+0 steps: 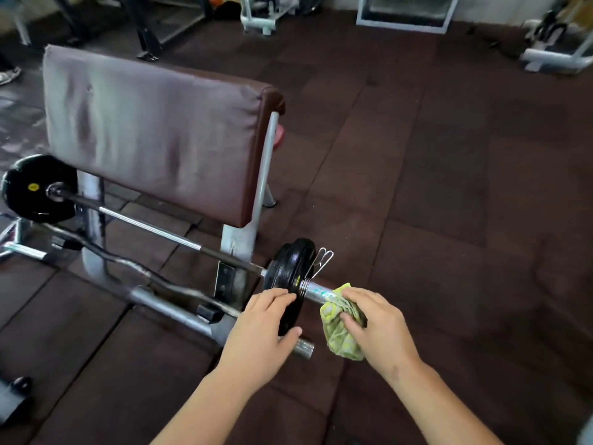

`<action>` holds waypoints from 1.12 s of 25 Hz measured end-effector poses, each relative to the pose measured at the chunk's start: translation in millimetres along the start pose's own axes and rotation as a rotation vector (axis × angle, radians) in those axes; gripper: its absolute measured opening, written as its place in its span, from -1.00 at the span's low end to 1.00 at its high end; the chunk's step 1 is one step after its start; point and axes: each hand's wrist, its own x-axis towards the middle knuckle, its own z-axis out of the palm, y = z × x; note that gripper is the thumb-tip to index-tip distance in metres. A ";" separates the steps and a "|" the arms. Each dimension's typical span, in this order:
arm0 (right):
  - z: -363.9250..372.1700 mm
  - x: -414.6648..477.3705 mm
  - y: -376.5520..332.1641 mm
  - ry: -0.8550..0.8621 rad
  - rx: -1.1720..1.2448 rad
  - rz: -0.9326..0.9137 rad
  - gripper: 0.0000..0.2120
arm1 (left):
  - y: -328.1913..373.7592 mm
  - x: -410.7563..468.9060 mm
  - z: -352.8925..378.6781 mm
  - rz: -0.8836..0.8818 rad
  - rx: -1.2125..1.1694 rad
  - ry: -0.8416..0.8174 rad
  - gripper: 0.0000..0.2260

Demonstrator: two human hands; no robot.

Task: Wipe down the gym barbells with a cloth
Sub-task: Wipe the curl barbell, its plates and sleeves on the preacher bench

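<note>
Fingers (354, 320) of the right hand (382, 329) are clenching a crumpled green cloth (340, 338) against the barbell (150, 227) sleeve, just outboard of the near plate (288, 268). Fingers (276, 295) of the left hand (260, 332) are grasping that plate, curling over its rim with the thumb pressing on its lower edge. A wire spring collar (321, 261) is sitting on the sleeve against the plate's outer face, between plate and cloth. Inboard of the plate, the bar is lying across the rack of a curl bench, below the brown pad (154, 130); a far plate (35, 187) is hanging at the opposite end. A bent bar (128, 261) is resting lower on the frame, inboard of the near plate.
</note>
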 end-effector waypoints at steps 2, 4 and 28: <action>8.1 1.7 10.1 -0.002 -0.005 0.014 -0.59 | -5.5 0.7 7.7 -0.012 0.012 0.006 -0.48; 16.8 6.4 19.4 0.002 -0.017 0.006 -0.58 | -13.3 5.9 12.5 -0.012 0.032 0.025 -0.47; 172.5 44.0 81.7 0.404 -0.480 -0.420 -0.57 | -84.2 61.7 103.5 0.424 0.108 0.493 -0.52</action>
